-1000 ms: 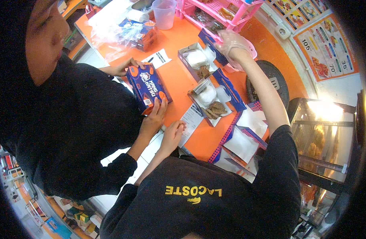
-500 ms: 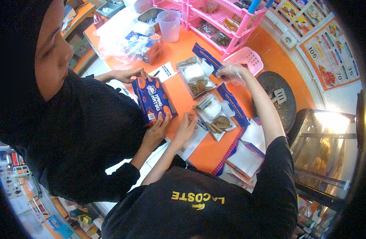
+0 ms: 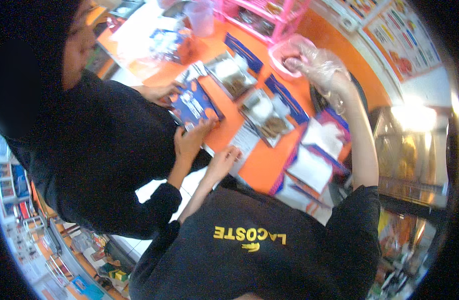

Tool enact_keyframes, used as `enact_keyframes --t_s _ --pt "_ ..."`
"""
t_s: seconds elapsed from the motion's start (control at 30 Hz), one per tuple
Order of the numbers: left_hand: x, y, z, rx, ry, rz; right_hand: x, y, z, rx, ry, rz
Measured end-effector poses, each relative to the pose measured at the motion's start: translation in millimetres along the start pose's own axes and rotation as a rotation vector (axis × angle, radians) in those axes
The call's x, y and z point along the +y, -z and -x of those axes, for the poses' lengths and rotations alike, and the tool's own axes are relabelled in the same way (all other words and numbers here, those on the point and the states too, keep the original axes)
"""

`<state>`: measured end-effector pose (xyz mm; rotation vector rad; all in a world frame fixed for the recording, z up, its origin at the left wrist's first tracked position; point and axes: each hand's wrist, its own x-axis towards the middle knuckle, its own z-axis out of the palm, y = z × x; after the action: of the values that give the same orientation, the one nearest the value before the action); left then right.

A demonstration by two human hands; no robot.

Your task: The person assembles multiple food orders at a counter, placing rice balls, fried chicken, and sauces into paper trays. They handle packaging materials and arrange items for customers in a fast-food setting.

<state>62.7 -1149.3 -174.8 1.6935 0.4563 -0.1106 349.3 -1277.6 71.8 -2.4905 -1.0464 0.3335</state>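
Observation:
My right hand (image 3: 309, 60), in a clear plastic glove, reaches into a small pink container (image 3: 284, 50) at the far side of the orange counter (image 3: 262, 167); its fingers are bunched inside, and what they hold is hidden. My left hand (image 3: 222, 160) lies on a white paper slip (image 3: 244, 142) at the counter's near edge, fingers apart. Two open blue boxes (image 3: 267, 112) (image 3: 234, 77) with fried food and white wrapped items sit between my hands. A person in black at my left holds a closed blue box (image 3: 192, 105) with both hands.
Two more open boxes lined with white paper (image 3: 324, 137) (image 3: 309, 167) lie on the counter's right. A pink rack (image 3: 269, 15), a clear plastic jug (image 3: 202, 17) and plastic bags (image 3: 159, 40) stand at the back. A lit glass display case (image 3: 409, 150) is at the right.
My gloved right hand has moved from over the far open box to the pink container. My left hand stays on the paper slip. The other person still holds the closed blue box.

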Motion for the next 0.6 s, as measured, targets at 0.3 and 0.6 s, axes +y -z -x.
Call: enact_keyframes --t_s 0.3,0.6 --pt "-9.0 -51.3 -21.1 0.165 -0.597 -0.733 -24.4 47.8 229.4 -0.023 -0.145 -0.133" --pt "-18.6 -48.1 -24.1 0.020 -0.663 -0.944 -11.1 6.9 404.4 0.076 -0.421 -0.227"
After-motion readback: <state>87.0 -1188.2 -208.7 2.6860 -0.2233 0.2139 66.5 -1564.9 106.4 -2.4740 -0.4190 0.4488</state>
